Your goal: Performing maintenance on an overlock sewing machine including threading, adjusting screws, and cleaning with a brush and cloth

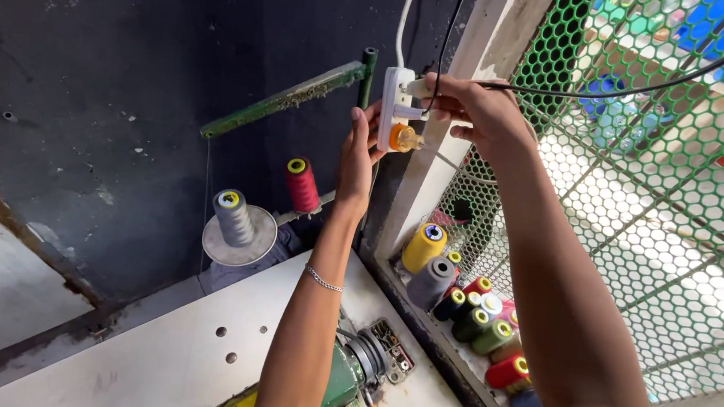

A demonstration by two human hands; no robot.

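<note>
thread spools [474,311] on window ledge [422,316]

- Two bare forearms rise from the bottom edge of the head view; no sleeves show on either one.
- The left hand [357,156] is slim, with long fingers and no ring that can be seen.
- A thin silver chain bracelet [322,279] circles the left wrist, made of small links.
- The right hand [471,109] carries no watch, band or glove; its wrist is plain.
- The nails look short and unpainted, though the view is too small to be sure.
- Upper arms and shoulders lie out of frame.
</note>
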